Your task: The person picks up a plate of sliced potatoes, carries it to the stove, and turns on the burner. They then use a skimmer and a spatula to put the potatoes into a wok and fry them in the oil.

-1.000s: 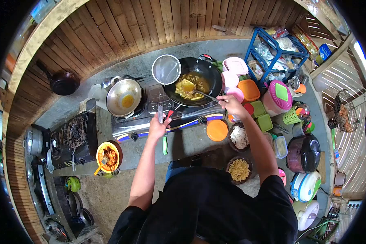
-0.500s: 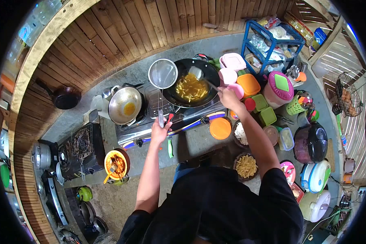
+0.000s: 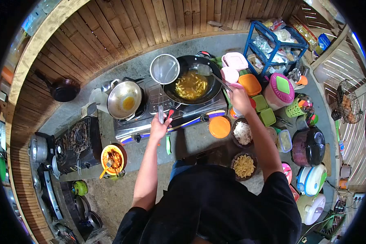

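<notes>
My left hand (image 3: pixel 159 126) is closed round the handle of a round mesh strainer (image 3: pixel 165 69), whose bowl is beside the left rim of a black wok (image 3: pixel 177 92). In the wok, yellow pieces (image 3: pixel 192 84) lie in oil. My right hand (image 3: pixel 239 99) grips the handle of a metal spatula (image 3: pixel 205 70); its blade is over the upper right part of the wok. The wok's red-and-black handle (image 3: pixel 204 54) points to the back wall. Another red-and-black handle (image 3: pixel 169 115) shows beside my left hand.
A metal pan (image 3: pixel 116 104) with a little oil is on the left burner. Colourful containers (image 3: pixel 249 84) and a blue rack (image 3: pixel 268 67) stand right of the wok. Nearer me are an orange lid (image 3: pixel 220 127), a rice bowl (image 3: pixel 242 132) and a bowl of yellow pieces (image 3: pixel 244 165).
My right hand has moved slightly right, and the spatula blade has shifted right and up from the middle of the oil. The view has shifted a little. Both hands keep their holds.
</notes>
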{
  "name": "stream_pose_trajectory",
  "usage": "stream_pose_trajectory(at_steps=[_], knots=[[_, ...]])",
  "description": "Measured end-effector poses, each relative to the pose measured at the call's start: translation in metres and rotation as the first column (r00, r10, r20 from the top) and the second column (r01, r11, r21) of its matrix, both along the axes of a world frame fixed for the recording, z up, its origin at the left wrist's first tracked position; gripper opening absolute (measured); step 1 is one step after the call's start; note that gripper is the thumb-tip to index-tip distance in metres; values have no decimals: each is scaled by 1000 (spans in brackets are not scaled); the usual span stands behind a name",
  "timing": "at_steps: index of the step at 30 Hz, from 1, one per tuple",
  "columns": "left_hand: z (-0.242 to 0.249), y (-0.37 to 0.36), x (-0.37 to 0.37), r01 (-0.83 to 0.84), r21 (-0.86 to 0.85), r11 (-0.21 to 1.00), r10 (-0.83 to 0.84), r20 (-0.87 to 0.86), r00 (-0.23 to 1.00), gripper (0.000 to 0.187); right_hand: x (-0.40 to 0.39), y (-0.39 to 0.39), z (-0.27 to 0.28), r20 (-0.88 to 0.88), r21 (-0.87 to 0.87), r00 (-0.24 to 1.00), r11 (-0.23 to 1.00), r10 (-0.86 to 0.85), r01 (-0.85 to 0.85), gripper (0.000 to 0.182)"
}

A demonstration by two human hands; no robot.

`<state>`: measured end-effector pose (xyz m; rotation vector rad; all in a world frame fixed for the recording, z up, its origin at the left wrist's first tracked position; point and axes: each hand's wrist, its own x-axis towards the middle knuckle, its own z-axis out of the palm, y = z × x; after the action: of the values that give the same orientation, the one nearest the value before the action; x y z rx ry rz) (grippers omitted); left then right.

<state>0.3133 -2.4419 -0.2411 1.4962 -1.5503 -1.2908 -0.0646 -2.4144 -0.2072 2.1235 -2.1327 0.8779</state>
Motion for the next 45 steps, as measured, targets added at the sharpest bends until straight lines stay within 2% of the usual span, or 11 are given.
stream_pose_trajectory(at_steps=[7, 9, 12, 13, 15, 21, 25, 27, 33, 39, 45], knots=[[-8, -3, 1, -11, 2, 1000, 11, -9, 1000, 31, -4, 18, 8, 207, 203, 970, 965, 125, -168, 26], [-9, -4, 2, 8, 50, 999, -8, -2, 1000, 30, 3, 20, 9, 503, 374, 864, 903, -7, -211, 29], [-8, -3, 2, -9, 21, 1000, 9, -5, 1000, 30, 5, 19, 4, 559, 404, 826, 893, -70, -198, 34], [-8, -3, 1, -12, 22, 1000, 12, -7, 1000, 30, 4, 17, -1, 558, 405, 827, 892, -68, -200, 34], [-7, -2, 1, -16, 19, 1000, 16, 4, 1000, 30, 4, 15, -4, 301, 23, 948, 993, 106, -118, 33], [-2, -1, 0, -16, 58, 998, 17, -12, 1000, 30, 16, 22, 48, -20, 316, 987, 935, -161, 159, 33], [0, -1, 1, -1, 38, 999, 1, -9, 1000, 29, -4, 14, 18, 73, 203, 997, 978, 25, -40, 27], [-1, -1, 0, -6, 30, 1000, 7, -13, 1000, 29, -3, 14, 13, 403, 432, 913, 869, 54, -242, 33], [3, 0, 0, -21, 56, 998, 20, 14, 1000, 29, 20, 14, 14, 630, 400, 776, 862, -13, -311, 33], [0, -1, 0, -11, 49, 999, 11, 0, 1000, 29, 8, -3, 4, 229, 134, 973, 991, -34, 3, 31], [-3, -2, 2, -6, 56, 998, 6, 4, 1000, 30, 4, 0, 19, 232, 124, 971, 992, -59, 30, 32]])
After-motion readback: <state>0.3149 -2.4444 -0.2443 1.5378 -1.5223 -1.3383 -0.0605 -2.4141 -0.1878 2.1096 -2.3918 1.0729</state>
